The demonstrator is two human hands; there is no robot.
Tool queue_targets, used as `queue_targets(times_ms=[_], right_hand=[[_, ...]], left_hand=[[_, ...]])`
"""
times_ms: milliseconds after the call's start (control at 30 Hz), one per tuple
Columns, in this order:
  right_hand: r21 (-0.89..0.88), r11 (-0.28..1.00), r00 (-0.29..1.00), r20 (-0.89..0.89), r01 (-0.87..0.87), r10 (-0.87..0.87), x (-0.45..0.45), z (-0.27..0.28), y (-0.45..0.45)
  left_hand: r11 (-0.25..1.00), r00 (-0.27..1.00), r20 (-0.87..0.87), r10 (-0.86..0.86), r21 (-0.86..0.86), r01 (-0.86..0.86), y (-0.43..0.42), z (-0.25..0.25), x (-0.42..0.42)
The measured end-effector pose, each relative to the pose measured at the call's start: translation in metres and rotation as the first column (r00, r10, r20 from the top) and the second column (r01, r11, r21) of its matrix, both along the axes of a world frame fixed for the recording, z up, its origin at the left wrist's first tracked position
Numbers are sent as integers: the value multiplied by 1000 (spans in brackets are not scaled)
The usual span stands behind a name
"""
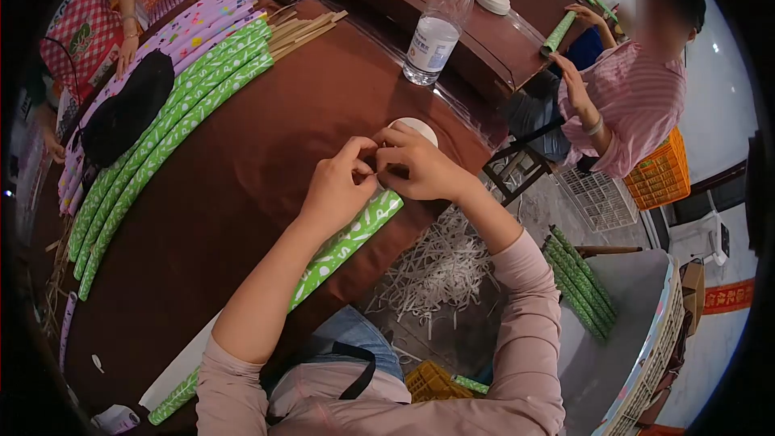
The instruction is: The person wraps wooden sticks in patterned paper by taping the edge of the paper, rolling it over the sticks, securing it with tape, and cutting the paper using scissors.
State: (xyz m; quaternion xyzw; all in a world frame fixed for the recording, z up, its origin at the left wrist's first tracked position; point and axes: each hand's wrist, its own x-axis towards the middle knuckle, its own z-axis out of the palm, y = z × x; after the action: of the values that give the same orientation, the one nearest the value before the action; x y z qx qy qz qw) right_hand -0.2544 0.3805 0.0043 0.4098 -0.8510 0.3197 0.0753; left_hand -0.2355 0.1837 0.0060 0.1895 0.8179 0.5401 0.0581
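Observation:
My left hand (341, 182) is closed in a pinch just above the upper end of a green patterned paper roll (343, 246). Close beside it, my right hand (416, 163) pinches too, its fingertips near those of the left. Whatever lies between the fingers is too small to make out. A white roll of tape (416, 128) rests on the brown table (282, 105) just beyond my right hand, partly covered by it. The paper roll runs under my left forearm, with a white strip of its sheet (178, 363) showing at the lower end.
Green rolls (182, 125), purple rolls (202, 20) and thin sticks (311, 32) lie at the left. A water bottle (440, 28) stands ahead. Paper strips (444, 266) cover the floor beside a bin (638, 299). Two co-workers sit or stand nearby, one in a striped shirt (646, 97).

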Motion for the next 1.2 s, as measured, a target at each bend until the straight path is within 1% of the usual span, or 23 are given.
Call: queue_targets(times_ms=[33,67,133,267,333,567,633,767,833,867,933,1067,1133,1167,1200], right_hand=[[-48,999,1000,24,-3,4,1,-2,0],[-50,999,1000,26,-5,7,1,-5,0],[-91,995,999,-3,33,-34,2,-11,-1],[-148,989,999,-40,19,-25,2,-15,-1],[-182,983,999,27,29,-25,2,-16,-1],[-200,979,998,47,42,-34,3,-16,-1],[-223,974,999,43,32,-23,3,-17,-1],[-242,970,999,31,13,-6,2,-21,1],[-288,957,998,64,24,-6,3,-20,3],[-282,959,998,62,21,-4,2,-20,4],[-230,970,995,70,84,-69,5,-15,-1],[-214,966,989,64,143,-132,4,-19,-3],[-131,973,977,-71,191,-201,3,-18,-5],[-129,975,978,-82,181,-192,4,-16,-7],[-85,972,967,-115,220,-229,6,-14,-9]], left_hand=[[1000,1000,14,3,-11,-2,0,2,0],[1000,1000,16,5,-13,-4,0,3,0],[1000,1000,-1,8,-17,-8,0,4,-1],[1000,999,30,24,-20,-23,0,3,-4],[999,996,74,41,-9,-40,0,3,-4],[997,995,69,71,-6,-71,1,0,-4],[997,991,107,79,-18,-78,1,3,-3],[996,990,107,92,-12,-91,0,-2,-7],[995,991,84,103,-27,-101,-2,-2,-10],[994,991,82,105,-20,-104,-2,-3,-11],[996,991,112,69,40,-74,-5,-5,-10],[996,993,75,86,29,-88,-3,-4,-8],[994,986,138,92,38,-98,-3,0,-6],[995,991,107,82,44,-87,-3,0,-5],[996,994,73,75,48,-79,-3,-3,-4]])
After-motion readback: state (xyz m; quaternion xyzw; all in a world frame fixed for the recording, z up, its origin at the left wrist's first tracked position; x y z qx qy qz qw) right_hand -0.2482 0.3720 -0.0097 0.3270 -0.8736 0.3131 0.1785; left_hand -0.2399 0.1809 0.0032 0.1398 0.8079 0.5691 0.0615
